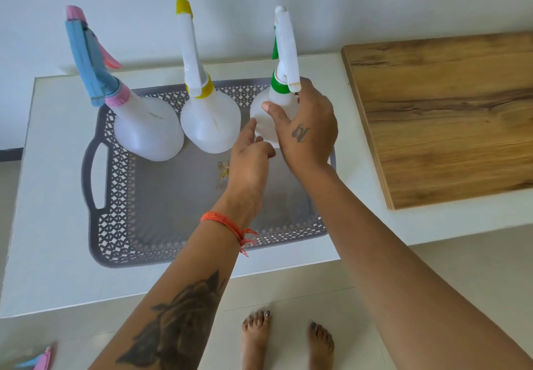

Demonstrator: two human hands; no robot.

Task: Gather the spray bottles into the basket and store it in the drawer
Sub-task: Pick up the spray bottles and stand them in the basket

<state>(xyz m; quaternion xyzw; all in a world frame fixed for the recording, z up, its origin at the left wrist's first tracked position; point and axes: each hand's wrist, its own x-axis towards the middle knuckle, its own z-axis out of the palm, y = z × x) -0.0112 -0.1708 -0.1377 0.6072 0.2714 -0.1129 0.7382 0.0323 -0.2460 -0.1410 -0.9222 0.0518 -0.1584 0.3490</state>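
While the right hand [305, 130] wraps its thumb and fingers round the shoulder of the translucent white plastic spray bottle with the green collar [268, 115], the left hand [251, 153] reaches in beside it, fingers relaxed and holding nothing, fingertips just at the bottle's lower wall. That bottle stands upright at the right end of the grey perforated plastic basket [115, 196], in a row with the yellow-collared bottle [210, 121] and the pink-and-blue-triggered bottle [147, 130]. All three look empty, so probably light, top-heavy and easy to tip; the smooth walls may slip, so the narrow neck under the collar is the surest hold. The basket sits on a white tabletop [52, 268]; its cut-out side handle [96, 176] looks best for lifting.
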